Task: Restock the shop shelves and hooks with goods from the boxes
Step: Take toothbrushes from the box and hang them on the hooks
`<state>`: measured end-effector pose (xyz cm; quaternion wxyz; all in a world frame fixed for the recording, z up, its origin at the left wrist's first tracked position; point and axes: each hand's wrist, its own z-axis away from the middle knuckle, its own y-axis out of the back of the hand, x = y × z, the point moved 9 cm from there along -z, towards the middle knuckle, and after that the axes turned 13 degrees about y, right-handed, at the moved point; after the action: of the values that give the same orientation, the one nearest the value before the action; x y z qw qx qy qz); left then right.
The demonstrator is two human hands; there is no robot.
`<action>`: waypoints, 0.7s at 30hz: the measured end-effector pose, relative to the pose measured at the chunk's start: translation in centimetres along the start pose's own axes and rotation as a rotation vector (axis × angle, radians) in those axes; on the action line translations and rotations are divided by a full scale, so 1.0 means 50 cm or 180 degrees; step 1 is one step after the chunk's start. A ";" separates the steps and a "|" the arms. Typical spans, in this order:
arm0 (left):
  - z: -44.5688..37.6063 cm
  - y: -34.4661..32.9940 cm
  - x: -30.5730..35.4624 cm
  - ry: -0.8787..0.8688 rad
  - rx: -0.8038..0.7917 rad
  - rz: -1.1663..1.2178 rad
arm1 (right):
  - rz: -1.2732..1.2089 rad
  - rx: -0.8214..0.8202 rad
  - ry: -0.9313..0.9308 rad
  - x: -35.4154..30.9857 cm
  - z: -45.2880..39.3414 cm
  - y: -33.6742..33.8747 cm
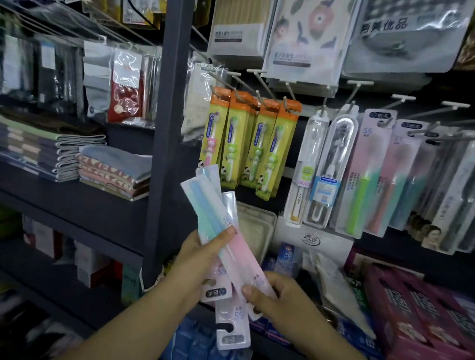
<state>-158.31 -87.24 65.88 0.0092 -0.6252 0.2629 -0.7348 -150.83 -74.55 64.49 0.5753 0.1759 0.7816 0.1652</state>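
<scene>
My left hand (196, 264) grips a fanned bunch of toothbrush packs (214, 214), blue, green and pink, held upside down with their hanger holes toward me. My right hand (276, 297) pinches the lower end of the pink pack (239, 258) in that bunch. One white pack (233, 328) hangs lowest, below both hands. Up and to the right, matching pink and green toothbrush packs (371, 175) hang on metal hooks (386, 122). Orange-and-yellow children's toothbrush packs (247, 146) hang on hooks straight above my hands.
A dark upright post (169, 118) divides the display. Folded towels (50, 150) lie on the left shelf. Clear-cased toothbrushes (321, 169) hang mid-right. Red toothpaste boxes (423, 313) and blue ones (199, 348) fill the lower shelves. Large hanging packs (305, 32) crowd the top row.
</scene>
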 end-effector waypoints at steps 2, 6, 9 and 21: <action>-0.004 0.003 -0.010 -0.0051 0.0167 0.0059 | 0.0161 -0.0145 0.0239 -0.006 -0.003 -0.025; -0.005 0.017 -0.037 -0.0075 0.0391 0.0085 | 0.0393 -0.0126 0.0391 0.006 -0.014 -0.038; 0.008 0.040 -0.063 -0.0044 0.0593 0.0129 | -0.0443 -0.0327 0.0026 0.037 -0.018 -0.077; 0.161 0.108 -0.098 0.0162 0.0186 0.0399 | -0.0257 -0.0308 0.0199 -0.017 0.056 -0.184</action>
<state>-151.53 -93.24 59.90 0.0667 -0.5881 0.2803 -0.7557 -148.67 -82.92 60.19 0.5645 0.1110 0.7967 0.1849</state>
